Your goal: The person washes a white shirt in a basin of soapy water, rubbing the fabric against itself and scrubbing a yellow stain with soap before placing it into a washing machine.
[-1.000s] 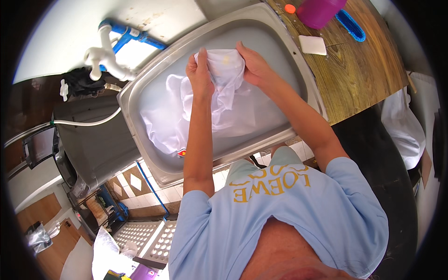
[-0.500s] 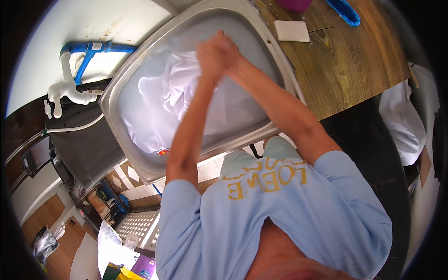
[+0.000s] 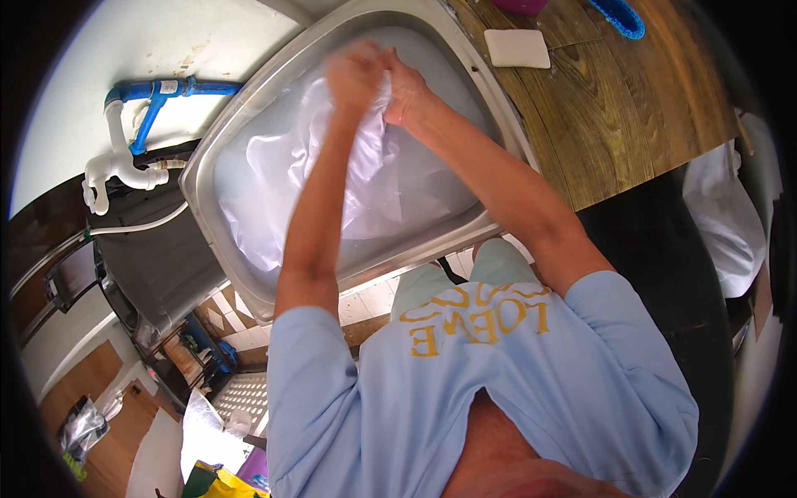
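Note:
A wet white cloth [image 3: 365,170] lies bunched and partly spread in the cloudy water of a metal sink [image 3: 519,137]. Its upper part is raised to my two hands, which are close together over the far half of the sink. My left hand [image 3: 357,75] is closed on the cloth, its fingers blurred by motion. Just to its right, my right hand [image 3: 407,90] grips a fold of the same cloth. The lower part of the cloth floats toward the near left of the sink.
A white bar of soap [image 3: 516,48] sits on the wooden counter [image 3: 614,124], with a blue brush [image 3: 621,18] and a purple container [image 3: 523,5] farther back. Left of the sink are a white tap [image 3: 116,170] and a blue pipe [image 3: 149,124].
My hands have moved slightly apart, the left one shifting left and away. More of the cloth is now drawn up between and below them. The view has tilted slightly.

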